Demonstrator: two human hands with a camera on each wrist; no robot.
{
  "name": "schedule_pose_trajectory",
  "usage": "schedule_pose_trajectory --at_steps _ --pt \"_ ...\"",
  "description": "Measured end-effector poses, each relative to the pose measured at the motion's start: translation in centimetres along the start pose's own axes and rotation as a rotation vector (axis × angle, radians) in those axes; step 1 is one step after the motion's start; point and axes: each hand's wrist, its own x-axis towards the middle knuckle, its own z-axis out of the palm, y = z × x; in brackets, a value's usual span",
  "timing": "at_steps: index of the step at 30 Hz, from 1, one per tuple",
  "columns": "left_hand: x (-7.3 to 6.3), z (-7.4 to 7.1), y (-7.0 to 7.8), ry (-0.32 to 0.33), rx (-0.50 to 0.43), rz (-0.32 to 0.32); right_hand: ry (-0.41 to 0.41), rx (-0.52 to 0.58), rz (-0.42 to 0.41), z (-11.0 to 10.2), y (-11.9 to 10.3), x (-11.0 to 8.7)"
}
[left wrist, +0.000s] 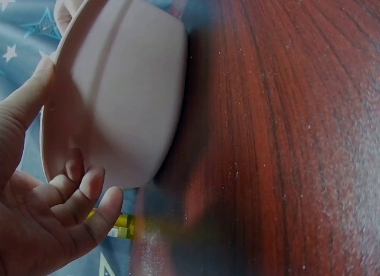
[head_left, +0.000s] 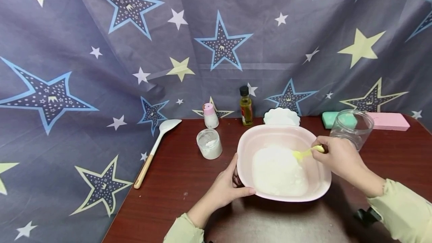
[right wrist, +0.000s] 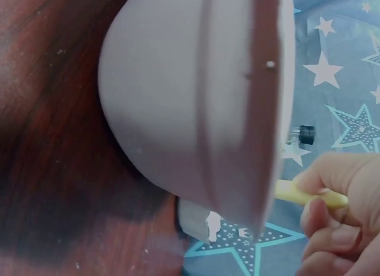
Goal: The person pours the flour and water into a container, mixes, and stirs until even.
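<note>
A pink basin (head_left: 247, 156) holds a broad heap of white powder (head_left: 276, 170). My left hand (head_left: 221, 187) grips the basin's left side, thumb on the rim and the other fingers against the outer wall. In the left wrist view those fingers (left wrist: 89, 190) are bent below the rim. Over the basin's right side, my right hand (head_left: 341, 158) pinches the handle of a small yellow spoon (head_left: 305, 153). The spoon's head is at the right edge of the powder; how deep it sits I cannot tell. In the right wrist view the basin's wall (right wrist: 160, 80) hides the spoon's head.
Left of the basin stand a jar of white powder (head_left: 210, 146) and a pink-capped shaker (head_left: 210, 117). Behind are an oil bottle (head_left: 246, 110) and a white scalloped dish (head_left: 281, 116). A clear glass container (head_left: 354, 126), green and pink blocks (head_left: 388, 121) and a white ladle (head_left: 155, 149) lie around.
</note>
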Motion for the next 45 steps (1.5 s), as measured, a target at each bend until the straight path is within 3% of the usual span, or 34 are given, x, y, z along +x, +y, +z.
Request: schedule_pose_trajectory --at_steps 12,18,25,37,45 --pt "0.1 0.0 -0.3 0.0 0.023 0.004 -0.093 -0.004 -0.059 -1.7 -0.4 -0.4" --pt "0.1 0.0 -0.3 0.002 0.026 -0.005 -0.191 0.068 -0.03 -1.8 -0.7 -0.5" --pt "0.0 -0.1 -0.2 0.0 0.023 -0.005 -0.233 0.151 -0.042 -0.6 -1.3 -1.1" --pt "-0.1 -0.1 -0.2 0.001 0.039 -0.005 -0.174 0.309 -0.163 2.5 -3.2 -1.3" --pt "-0.1 -0.1 -0.1 0.0 0.017 -0.012 -0.171 0.306 -0.135 3.9 -4.5 -0.6"
